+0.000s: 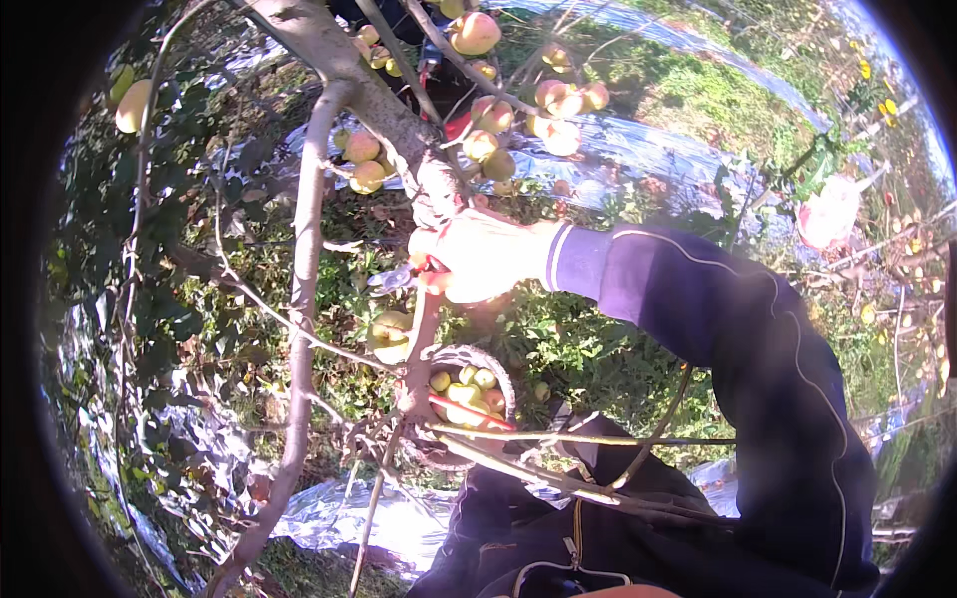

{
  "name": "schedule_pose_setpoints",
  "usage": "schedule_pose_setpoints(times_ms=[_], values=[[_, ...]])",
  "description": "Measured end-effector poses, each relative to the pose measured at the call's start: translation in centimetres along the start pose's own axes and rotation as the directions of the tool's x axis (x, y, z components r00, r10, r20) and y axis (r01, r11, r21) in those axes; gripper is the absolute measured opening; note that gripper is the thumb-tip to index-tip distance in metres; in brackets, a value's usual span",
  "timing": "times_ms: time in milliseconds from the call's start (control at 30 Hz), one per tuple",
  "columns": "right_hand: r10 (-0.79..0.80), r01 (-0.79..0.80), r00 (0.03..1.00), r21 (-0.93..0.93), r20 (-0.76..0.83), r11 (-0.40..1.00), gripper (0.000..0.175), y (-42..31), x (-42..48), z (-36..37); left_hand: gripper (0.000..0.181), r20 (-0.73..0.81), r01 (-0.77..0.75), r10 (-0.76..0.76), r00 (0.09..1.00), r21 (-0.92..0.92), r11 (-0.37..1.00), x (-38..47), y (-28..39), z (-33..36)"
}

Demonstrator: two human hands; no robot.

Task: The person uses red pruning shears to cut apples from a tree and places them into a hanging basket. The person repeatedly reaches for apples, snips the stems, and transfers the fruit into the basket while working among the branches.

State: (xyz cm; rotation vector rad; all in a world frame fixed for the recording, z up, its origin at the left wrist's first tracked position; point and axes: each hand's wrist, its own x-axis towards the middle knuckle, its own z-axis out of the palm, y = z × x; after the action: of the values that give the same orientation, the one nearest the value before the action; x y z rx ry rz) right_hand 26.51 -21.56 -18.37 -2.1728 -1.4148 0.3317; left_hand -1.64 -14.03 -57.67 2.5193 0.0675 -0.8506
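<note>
My right hand (486,258), washed out by sunlight, reaches in from the right at the tree's branch. Its fingers are closed on a small hand tool (394,279), apparently shears, with a shiny tip pointing left and red at the grip. Just below the hand, a yellow-green apple (389,336) hangs beside the branch (425,321). Lower down, a round basket (511,385) holds several yellow-green and reddish apples (465,393); the branch partly hides it. My left hand is out of view; a sliver of skin at the bottom edge is too little to identify.
Pinkish apples (490,116) hang in clusters around the thick upper limb (374,97). A bare limb (305,276) runs down the left. Thin branches (553,478) cross before my body. Reflective sheeting (366,516) lies on the ground among green weeds.
</note>
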Motion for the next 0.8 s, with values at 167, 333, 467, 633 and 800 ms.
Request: schedule_pose_setpoints(times_ms=[167, 333, 467, 633, 800], values=[[0.068, -0.062, 0.990, -0.052, 0.121, 0.997, 0.033, -1.5, 0.6, -1.8, 0.027, -0.080, -0.184, 0.171, 0.982, -0.206, 0.961, -11.7, 8.0, -9.7], [0.176, -0.165, 0.960, -0.071, 0.218, 0.984, 0.047, -2.2, 0.8, -2.7, 0.025, -0.223, -0.540, 0.497, 0.839, -0.229, 0.810, -22.7, 16.2, -24.7], [0.195, -0.186, 0.971, -0.077, 0.139, 0.980, 0.038, -2.1, 0.4, -2.3, 0.021, -0.377, -0.616, 0.512, 0.772, -0.246, 0.748, -29.2, 21.2, -38.8], [0.318, -0.323, 0.946, 0.123, 0.060, 0.938, 0.034, -2.6, 1.0, -2.0, 0.031, -0.573, -0.508, 0.389, 0.721, -0.056, 0.859, -35.9, 23.0, -53.2], [0.147, -0.148, 0.941, 0.022, -0.305, 0.989, 0.032, -2.8, 1.1, -1.6, 0.033, -0.857, -0.785, 0.155, 0.492, -0.359, 0.505, -30.0, 16.4, -65.7]])
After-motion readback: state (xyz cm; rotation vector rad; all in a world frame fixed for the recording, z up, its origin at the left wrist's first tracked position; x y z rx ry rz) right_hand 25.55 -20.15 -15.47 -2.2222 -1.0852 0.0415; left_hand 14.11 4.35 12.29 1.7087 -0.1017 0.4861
